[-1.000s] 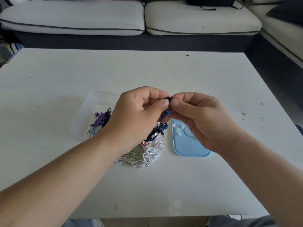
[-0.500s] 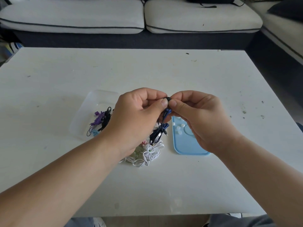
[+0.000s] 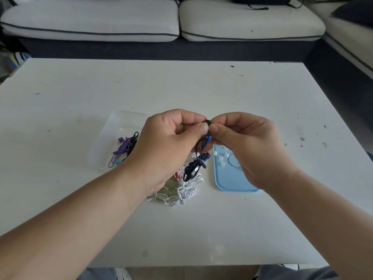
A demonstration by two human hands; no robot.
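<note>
Nearest the camera, grey trousers (image 3: 292,273) show at the bottom edge, cut off by the frame. Then I'm onto the white surface (image 3: 201,235), scuffed, with both forearms crossing it.

Next out is a tangle of white cables (image 3: 181,190) with a pale green strand and a red-striped one in it, partly tucked under the left wrist. Just right of that a light blue lid (image 3: 232,180) lies flat, with small white ear tips (image 3: 221,158) scattered on its far end. The right wrist covers part of it.

Now the hands, raised above the surface and meeting fingertip to fingertip. The left hand (image 3: 171,144) and right hand (image 3: 246,146) each pinch thumb and forefinger narrow on the blue earphone (image 3: 207,139) at its black tip (image 3: 207,123). Its bundled cord (image 3: 193,168) dangles below, over the white tangle.

Left of the left hand, a clear tub (image 3: 113,138) holds purple and black earphones (image 3: 125,144); the hand hides the tub's right side. Farther on, the surface shows dark specks toward its right edge.

Beyond it I see a dark strip of floor, then a white sofa (image 3: 90,21) with dark piping that wraps round on the right, with a dark cushion (image 3: 355,11) there. A black bag (image 3: 260,1) on the seat is cut off at the top.

I cannot tell whether the tip is seated on the earphone, because the thumbs cover the joint.
</note>
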